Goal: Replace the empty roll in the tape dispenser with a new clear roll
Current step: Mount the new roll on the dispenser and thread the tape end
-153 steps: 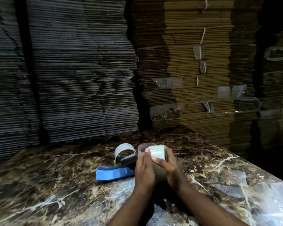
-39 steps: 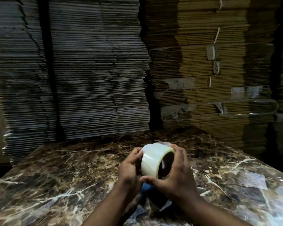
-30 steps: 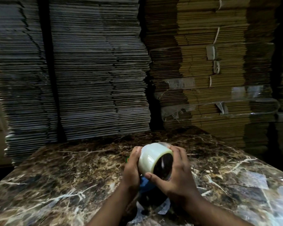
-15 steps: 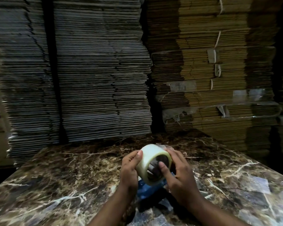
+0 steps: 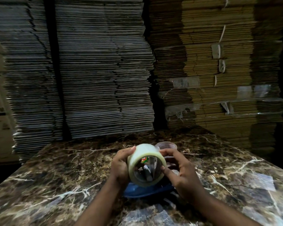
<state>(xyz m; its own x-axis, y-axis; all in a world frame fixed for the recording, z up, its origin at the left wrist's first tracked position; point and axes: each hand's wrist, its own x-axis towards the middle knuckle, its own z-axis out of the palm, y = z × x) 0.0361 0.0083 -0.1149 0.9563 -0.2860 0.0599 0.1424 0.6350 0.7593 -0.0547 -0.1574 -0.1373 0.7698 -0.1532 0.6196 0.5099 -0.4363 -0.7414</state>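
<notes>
One clear roll (image 5: 145, 165), two hands.

The tape roll (image 5: 145, 162) between the fingers (image 5: 167, 172) looks like glossy, translucent plastic film. Below them, the dispenser (image 5: 147, 191) is smooth blue plastic on a polished marble table (image 5: 59, 173). Beyond stands matt corrugated cardboard (image 5: 101, 70).

1. I have one view only: a head-worn wide-angle camera, facing forward and slightly down.
2. Near field: marble table (image 5: 55, 168) along the lower frame, both forearms entering from the bottom edge.
3. Far field: stacked flat cardboard (image 5: 96, 70) fills the upper frame, bowed by the lens.
4. No second view overlaps.
</notes>
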